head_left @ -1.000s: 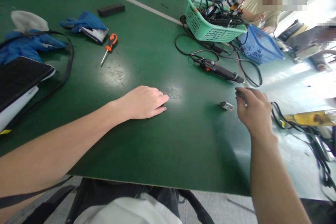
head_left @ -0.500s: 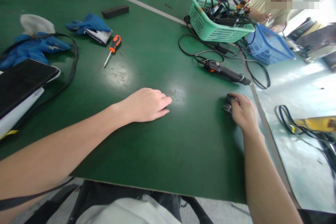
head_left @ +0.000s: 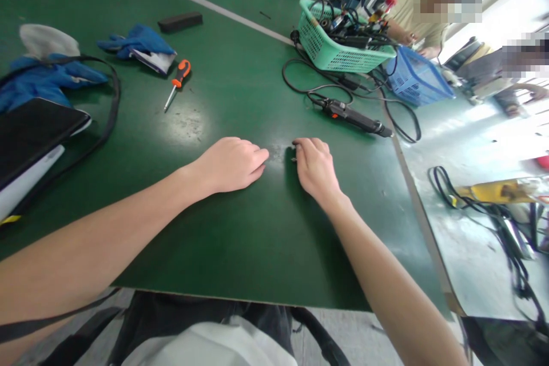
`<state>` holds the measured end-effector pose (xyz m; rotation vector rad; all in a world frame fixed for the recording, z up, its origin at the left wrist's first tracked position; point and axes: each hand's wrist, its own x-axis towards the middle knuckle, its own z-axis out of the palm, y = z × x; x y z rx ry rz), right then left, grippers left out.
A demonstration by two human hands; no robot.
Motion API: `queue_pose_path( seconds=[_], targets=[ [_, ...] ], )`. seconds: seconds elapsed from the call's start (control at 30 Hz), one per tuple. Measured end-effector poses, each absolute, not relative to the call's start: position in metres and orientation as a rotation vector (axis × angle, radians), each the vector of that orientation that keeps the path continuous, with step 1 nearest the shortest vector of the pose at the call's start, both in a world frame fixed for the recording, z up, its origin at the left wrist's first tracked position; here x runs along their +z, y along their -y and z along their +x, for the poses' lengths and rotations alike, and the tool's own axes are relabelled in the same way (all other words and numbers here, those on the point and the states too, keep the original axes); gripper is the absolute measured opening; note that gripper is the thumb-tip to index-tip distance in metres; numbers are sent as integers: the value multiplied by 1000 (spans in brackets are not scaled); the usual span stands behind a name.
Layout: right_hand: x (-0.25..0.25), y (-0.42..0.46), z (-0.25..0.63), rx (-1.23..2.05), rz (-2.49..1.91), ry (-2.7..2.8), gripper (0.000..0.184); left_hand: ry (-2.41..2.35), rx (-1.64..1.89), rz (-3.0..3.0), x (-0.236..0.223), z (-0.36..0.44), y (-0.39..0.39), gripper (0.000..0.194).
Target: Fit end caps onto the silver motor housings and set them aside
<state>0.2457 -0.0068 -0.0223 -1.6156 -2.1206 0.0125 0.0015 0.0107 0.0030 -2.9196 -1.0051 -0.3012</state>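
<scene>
My left hand [head_left: 234, 164] lies on the green tabletop with its fingers curled under and pressed together; whatever may be inside is hidden. To its right, a short gap away, my right hand [head_left: 316, 164] is closed around a small dark metal part [head_left: 294, 153]. Only a bit of that part shows at the fingertips, so its kind is unclear. Beyond the right hand lies a black electric screwdriver [head_left: 354, 117] with its cord. An orange and black hand screwdriver [head_left: 177, 83] rests beyond the left hand.
Blue gloves [head_left: 143, 43], a dark bar [head_left: 180, 22] and a black phone-like slab [head_left: 40, 131] lie left. A green basket [head_left: 338, 57] of cables and a blue basket [head_left: 422, 83] stand back right. A yellow tool [head_left: 493, 191] lies right. People sit beyond.
My right hand has moved left with the small metal part, from the table's right side to near my left hand. The left hand stays in place; the view has shifted slightly.
</scene>
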Motion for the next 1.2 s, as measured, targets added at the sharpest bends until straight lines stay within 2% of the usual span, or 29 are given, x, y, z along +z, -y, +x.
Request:
queue_pose_path(
  seconds=[0.23,0.6,0.7,0.83,1.03,1.2],
  targets=[
    [-25,8,187,176,-1500,2160,35,1311,-330,-2734,12,1,-9,20],
    [-13,31,217,217,-1318,2230,39,1351,-305,-2773,13,2,-9,20],
    [-19,34,223,179,-1320,2221,39,1300,-319,-2845,11,3,-10,30],
    [-25,32,230,112,-1296,2208,28,1160,-307,-2943,6,3,-12,53],
    [-6,50,225,21,-1255,2309,19,1163,-288,-2950,3,3,-15,56],
    [3,73,218,83,-1354,2348,18,1144,-267,-2940,2,3,-16,54]
  ],
)
